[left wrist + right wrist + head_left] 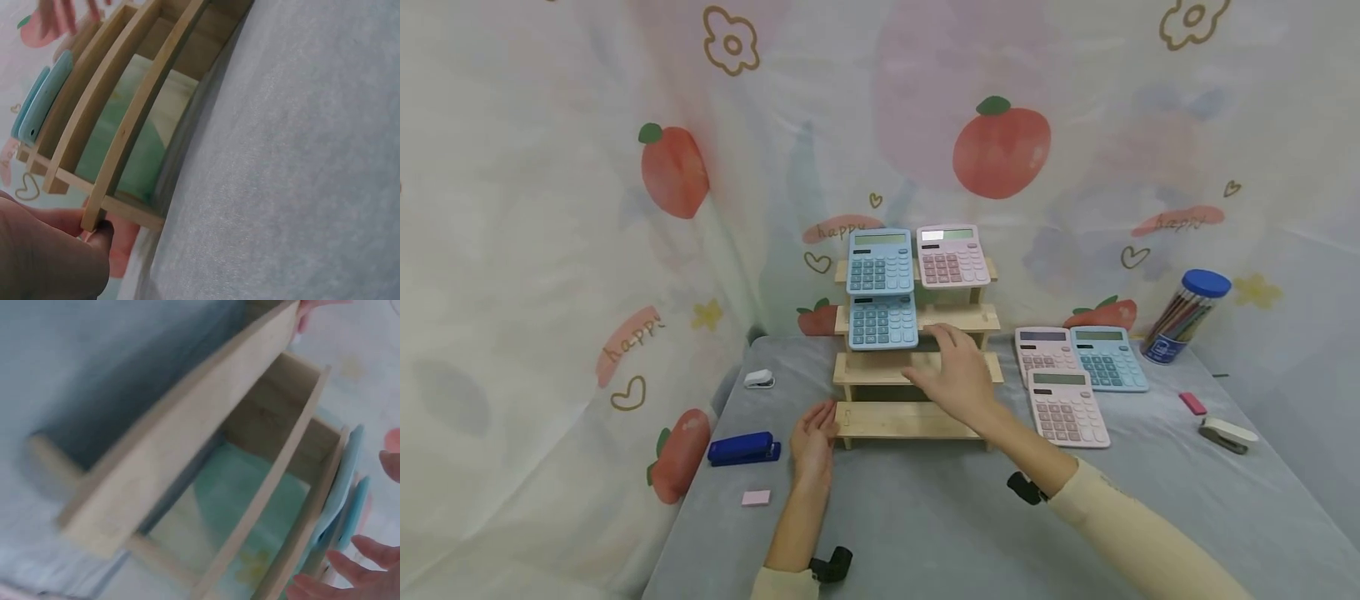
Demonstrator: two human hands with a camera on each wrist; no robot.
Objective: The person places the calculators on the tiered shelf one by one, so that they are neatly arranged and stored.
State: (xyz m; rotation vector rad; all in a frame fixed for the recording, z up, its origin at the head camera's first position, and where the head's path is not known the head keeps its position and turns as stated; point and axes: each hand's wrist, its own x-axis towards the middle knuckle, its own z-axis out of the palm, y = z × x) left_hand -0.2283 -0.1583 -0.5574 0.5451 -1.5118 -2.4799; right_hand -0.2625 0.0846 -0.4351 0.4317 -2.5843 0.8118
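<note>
Left hand (813,442) pinches rack (906,420); right hand (957,375) beside calculator (883,325).

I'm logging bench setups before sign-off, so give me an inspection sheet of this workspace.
Surface: grey cloth-covered table.
Job's things: four-step wooden stand bearing two blue calculators and one pink calculator; three more calculators lie right of it.
Clutter: blue stapler, white-topped stapler, small white item, two small pink blocks, blue-lidded jar of pencil-like sticks.
Hands: left hand pinches the left end of the bottom step; right hand, fingers spread, holds nothing near the lower blue calculator.
Cables: nothing seen.
Surroundings: fruit-printed fabric hangs behind and at left.
</note>
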